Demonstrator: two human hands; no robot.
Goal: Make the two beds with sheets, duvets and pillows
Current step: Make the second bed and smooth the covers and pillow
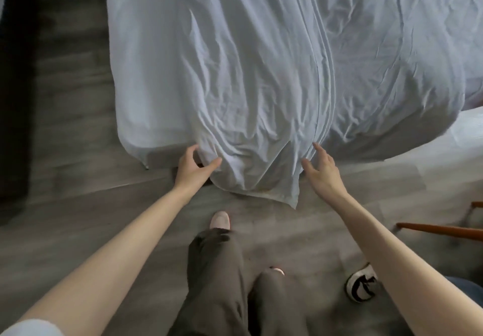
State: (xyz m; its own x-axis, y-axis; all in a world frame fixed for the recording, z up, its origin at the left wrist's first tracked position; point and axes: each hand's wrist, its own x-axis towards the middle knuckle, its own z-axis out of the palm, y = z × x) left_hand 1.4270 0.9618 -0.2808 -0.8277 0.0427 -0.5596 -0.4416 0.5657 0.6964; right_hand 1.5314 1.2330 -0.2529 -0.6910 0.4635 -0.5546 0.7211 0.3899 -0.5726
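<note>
Both hands are spread, fingers apart and clamped on nothing. The left hand (194, 164) touches the white sheet (248, 87) at the bed's corner, and the right hand (320, 171) brushes its pleated fold. The sheet drapes over the bed end, hem hanging low by the floor (78, 126). A forward step could pin that hem and drag the sheet askew. No container shows.

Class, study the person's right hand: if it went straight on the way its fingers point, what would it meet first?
The hanging white bedding: the right hand, open, points its fingers at the pleated fold just ahead. Whether they touch it is unclear.
</note>
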